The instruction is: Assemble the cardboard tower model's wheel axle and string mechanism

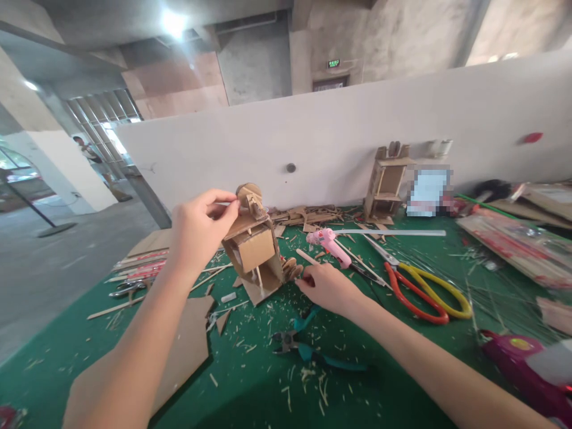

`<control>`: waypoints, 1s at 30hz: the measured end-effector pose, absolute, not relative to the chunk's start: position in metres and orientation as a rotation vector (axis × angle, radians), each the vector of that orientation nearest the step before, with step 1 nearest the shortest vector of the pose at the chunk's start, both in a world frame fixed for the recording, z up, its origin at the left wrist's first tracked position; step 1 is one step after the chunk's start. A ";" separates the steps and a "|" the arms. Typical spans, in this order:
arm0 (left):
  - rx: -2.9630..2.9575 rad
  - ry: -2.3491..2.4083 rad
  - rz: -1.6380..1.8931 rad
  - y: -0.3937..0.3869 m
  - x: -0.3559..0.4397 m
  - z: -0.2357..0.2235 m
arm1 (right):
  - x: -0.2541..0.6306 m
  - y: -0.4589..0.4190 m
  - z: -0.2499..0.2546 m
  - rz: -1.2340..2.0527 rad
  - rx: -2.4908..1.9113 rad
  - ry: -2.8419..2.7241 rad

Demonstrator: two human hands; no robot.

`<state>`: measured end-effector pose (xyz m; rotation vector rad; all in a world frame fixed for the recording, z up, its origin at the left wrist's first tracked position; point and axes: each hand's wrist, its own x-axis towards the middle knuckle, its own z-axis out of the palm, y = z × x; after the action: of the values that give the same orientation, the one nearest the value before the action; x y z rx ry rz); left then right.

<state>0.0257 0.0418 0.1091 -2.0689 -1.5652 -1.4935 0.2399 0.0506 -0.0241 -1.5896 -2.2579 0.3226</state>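
Note:
A small cardboard box model (257, 253) with an open two-level front stands tilted on the green table. My left hand (201, 220) is closed, thumb and fingers pinching the edge of a round cardboard disc (247, 193) on its top. Low on the model's right side sit some smaller cardboard discs (290, 269). My right hand (328, 286) has its fingers curled together at these discs and appears to grip one; the fingertips are partly hidden. Just in front of that hand lie teal-handled cutting pliers (290, 342). Behind it rests a pink glue gun (330, 241) with a long glue stick.
Red-and-yellow-handled scissors (424, 292) lie to the right. A second cardboard model (386, 185) stands near the white partition (313, 143). Cardboard scraps (308, 215), a large cardboard sheet (187, 339), wooden sticks and shavings litter the table. A magenta device (513, 363) sits front right.

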 end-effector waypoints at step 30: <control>-2.226 -1.622 -1.522 0.048 0.031 0.103 | 0.243 0.061 -0.027 0.470 -1.538 -2.110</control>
<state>0.0310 0.0476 0.1033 -2.2260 -1.6224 -1.5217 0.2426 0.0607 -0.0269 -1.5383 -2.1102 0.4699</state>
